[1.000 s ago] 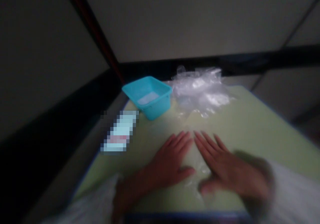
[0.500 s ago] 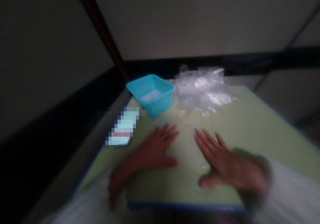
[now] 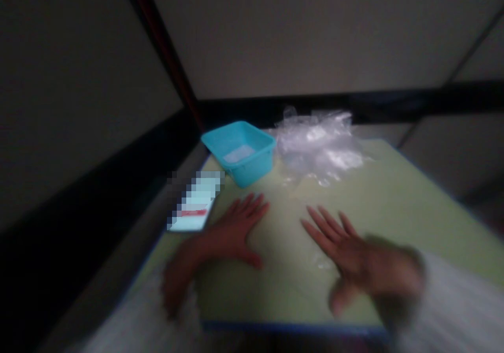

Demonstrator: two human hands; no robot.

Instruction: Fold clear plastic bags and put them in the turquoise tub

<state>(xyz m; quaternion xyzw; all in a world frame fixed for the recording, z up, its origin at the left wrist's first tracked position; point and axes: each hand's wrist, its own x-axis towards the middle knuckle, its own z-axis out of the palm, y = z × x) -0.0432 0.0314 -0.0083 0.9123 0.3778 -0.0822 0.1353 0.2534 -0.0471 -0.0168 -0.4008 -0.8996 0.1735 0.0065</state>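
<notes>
Left hand [image 3: 232, 233] and right hand [image 3: 352, 256] are lying splayed, gripping nothing, in front of tub [image 3: 252, 169]. Film [image 3: 321, 261] by right hand is looking light, limp, slippery; edge likely offering best pinch.

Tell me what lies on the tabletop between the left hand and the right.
In the head view, a thin, clear, glossy film seems to lie between the left hand and right hand, nearer the right; blur hides its outline.
</notes>
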